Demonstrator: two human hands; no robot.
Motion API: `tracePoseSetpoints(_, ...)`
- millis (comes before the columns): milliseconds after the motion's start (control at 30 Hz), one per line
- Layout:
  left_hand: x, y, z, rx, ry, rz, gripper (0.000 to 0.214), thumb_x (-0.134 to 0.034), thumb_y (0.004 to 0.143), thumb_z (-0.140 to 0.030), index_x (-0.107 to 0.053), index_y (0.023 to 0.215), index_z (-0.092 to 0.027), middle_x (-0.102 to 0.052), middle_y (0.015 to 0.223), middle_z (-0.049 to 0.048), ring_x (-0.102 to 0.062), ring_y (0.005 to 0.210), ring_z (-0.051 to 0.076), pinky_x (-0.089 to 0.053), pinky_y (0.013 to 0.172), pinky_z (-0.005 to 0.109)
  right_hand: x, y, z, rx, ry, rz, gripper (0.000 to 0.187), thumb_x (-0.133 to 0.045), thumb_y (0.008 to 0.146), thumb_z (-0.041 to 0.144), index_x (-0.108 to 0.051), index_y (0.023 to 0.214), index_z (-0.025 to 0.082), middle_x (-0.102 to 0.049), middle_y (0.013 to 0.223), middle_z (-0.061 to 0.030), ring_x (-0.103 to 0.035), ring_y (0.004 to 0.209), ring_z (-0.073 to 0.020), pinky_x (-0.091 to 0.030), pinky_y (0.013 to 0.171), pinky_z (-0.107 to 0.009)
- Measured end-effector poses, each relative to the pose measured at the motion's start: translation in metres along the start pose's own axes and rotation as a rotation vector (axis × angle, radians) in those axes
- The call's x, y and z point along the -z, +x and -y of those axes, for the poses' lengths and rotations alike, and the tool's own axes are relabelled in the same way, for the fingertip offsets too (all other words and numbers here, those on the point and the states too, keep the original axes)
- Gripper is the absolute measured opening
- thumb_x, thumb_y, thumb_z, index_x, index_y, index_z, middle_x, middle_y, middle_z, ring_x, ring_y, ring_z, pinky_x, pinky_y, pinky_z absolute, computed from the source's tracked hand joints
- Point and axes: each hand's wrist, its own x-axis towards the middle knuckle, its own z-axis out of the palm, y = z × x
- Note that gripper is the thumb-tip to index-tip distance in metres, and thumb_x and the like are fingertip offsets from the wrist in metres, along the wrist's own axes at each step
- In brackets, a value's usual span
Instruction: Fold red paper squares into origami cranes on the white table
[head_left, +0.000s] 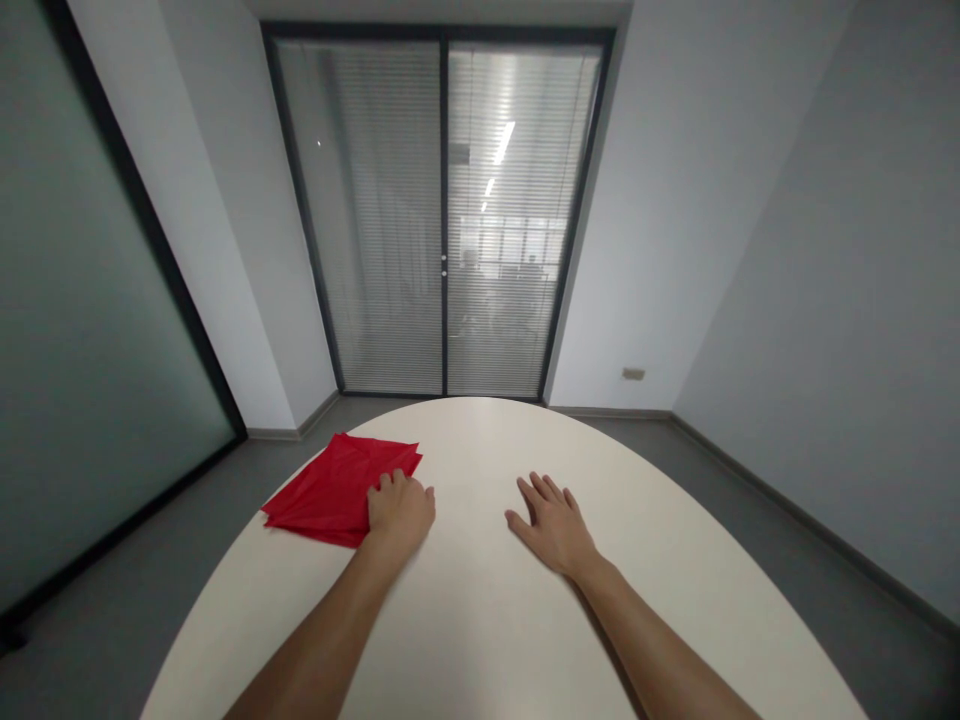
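A folded red sheet (pixel 322 495) of thin, creased material, cloth or plastic, lies flat on the left part of the white table (pixel 480 620). Resting on its right edge is my left hand (pixel 401 510), back up. Its fingers are slightly bent on the red material and the thumb is held apart over the table; no pinch shows. My right hand (pixel 555 525) lies palm down on the tabletop, right of the middle, fingers spread and holding nothing. A stretch of bare tabletop separates it from the sheet.
The table has a rounded far edge. Beyond it stands a dark-framed glass partition (pixel 444 200) with blinds. A dark-framed frosted panel (pixel 90 300) is on the left. White walls and grey floor surround the table, with a wall socket (pixel 633 374) low at the back right.
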Motion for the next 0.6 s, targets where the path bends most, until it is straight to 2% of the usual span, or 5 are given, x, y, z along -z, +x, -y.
tracePoseSetpoints(167, 0.01, 0.001, 0.004, 0.012, -0.014, -0.018, 0.048, -0.037, 0.099, -0.033, -0.072, 0.113, -0.004, -0.064, 0.123, 0.025, -0.06, 0.114, 0.036, -0.052, 0.085, 0.043, 0.001, -0.001, 0.002, -0.002, 0.002, -0.007, 0.066, -0.048, 0.095, 0.052, -0.045, 0.151, 0.019, -0.033, 0.163, -0.0139, -0.025, 0.152, -0.0336, -0.015, 0.121, -0.055)
tracePoseSetpoints(333, 0.027, -0.002, -0.002, -0.019, -0.027, -0.168, 0.042, -0.038, 0.1, -0.026, -0.066, 0.124, -0.007, -0.063, 0.125, 0.0207, -0.06, 0.11, 0.033, -0.053, 0.082, 0.039, 0.001, -0.001, 0.001, 0.005, 0.01, -0.01, 0.066, -0.047, 0.095, 0.053, -0.045, 0.151, 0.019, -0.033, 0.163, -0.0136, -0.025, 0.152, -0.0334, -0.015, 0.122, -0.054)
tracePoseSetpoints(467, 0.031, -0.012, -0.02, -0.178, -0.058, -0.194, 0.05, -0.031, 0.095, -0.003, -0.062, 0.132, -0.015, -0.062, 0.134, 0.0141, -0.06, 0.114, 0.028, -0.052, 0.091, 0.036, 0.001, -0.001, -0.001, 0.011, 0.015, -0.021, 0.067, -0.048, 0.095, 0.053, -0.045, 0.151, 0.018, -0.033, 0.162, -0.0145, -0.026, 0.152, -0.0343, -0.015, 0.121, -0.054)
tracePoseSetpoints(533, 0.023, -0.019, -0.033, -0.295, -0.124, -0.182, 0.052, -0.031, 0.094, -0.001, -0.061, 0.133, -0.019, -0.061, 0.138, 0.0111, -0.06, 0.117, 0.026, -0.052, 0.093, 0.035, 0.0, -0.001, -0.001, 0.008, 0.027, -0.028, 0.067, -0.049, 0.094, 0.053, -0.046, 0.151, 0.018, -0.034, 0.162, -0.0145, -0.026, 0.151, -0.0344, -0.015, 0.121, -0.054)
tracePoseSetpoints(600, 0.01, -0.026, -0.047, -0.366, -0.186, -0.128, 0.048, -0.035, 0.095, -0.004, -0.062, 0.131, -0.022, -0.067, 0.129, 0.0101, -0.063, 0.113, 0.025, -0.054, 0.087, 0.033, 0.0, -0.001, -0.001, 0.005, 0.048, -0.03, 0.066, -0.051, 0.093, 0.053, -0.048, 0.149, 0.018, -0.035, 0.162, -0.014, -0.026, 0.151, -0.0342, -0.015, 0.122, -0.053)
